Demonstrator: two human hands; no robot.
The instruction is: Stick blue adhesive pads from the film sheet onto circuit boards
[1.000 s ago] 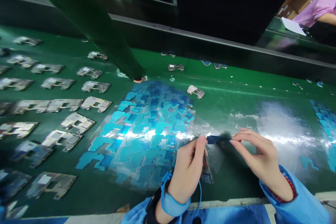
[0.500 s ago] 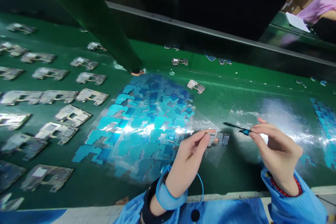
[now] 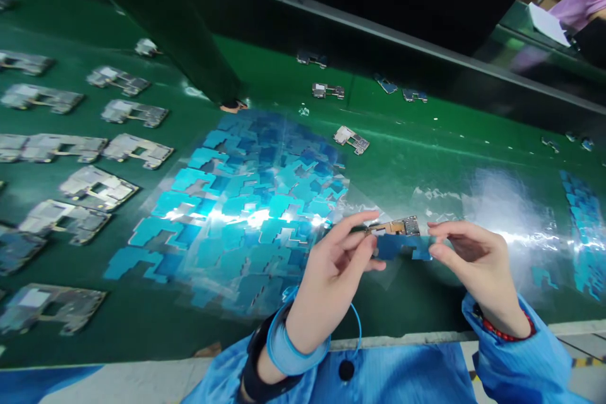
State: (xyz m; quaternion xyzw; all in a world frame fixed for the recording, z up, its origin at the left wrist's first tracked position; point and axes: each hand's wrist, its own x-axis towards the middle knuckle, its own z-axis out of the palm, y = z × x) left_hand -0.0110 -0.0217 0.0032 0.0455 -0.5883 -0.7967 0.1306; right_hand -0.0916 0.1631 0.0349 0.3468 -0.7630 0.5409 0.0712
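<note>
My left hand (image 3: 334,278) is closed on the left end of a small circuit board (image 3: 395,227), with its thumb and fingertips at that end. A piece of blue film (image 3: 398,247), cut in an irregular outline, lies along the board's near side and overlaps its lower edge. At the film's right end, my right hand (image 3: 468,255) has thumb and fingers closed in a pinch, the index fingertip slightly raised. How far the film touches the board cannot be made out. Below and left of my hands spreads a clear sheet of many blue film cut-outs (image 3: 255,202).
Several circuit boards (image 3: 137,148) lie in rows on the green mat (image 3: 156,315) at left. A lone board (image 3: 351,139) lies beyond my hands. A green post (image 3: 189,44) stands behind the film sheet. More blue film (image 3: 584,233) lies at far right. A person's pink sleeve (image 3: 580,0) shows top right.
My right hand has moved left, bringing the blue film from apart to up against the circuit board. My left hand has tilted the board. The view has shifted slightly.
</note>
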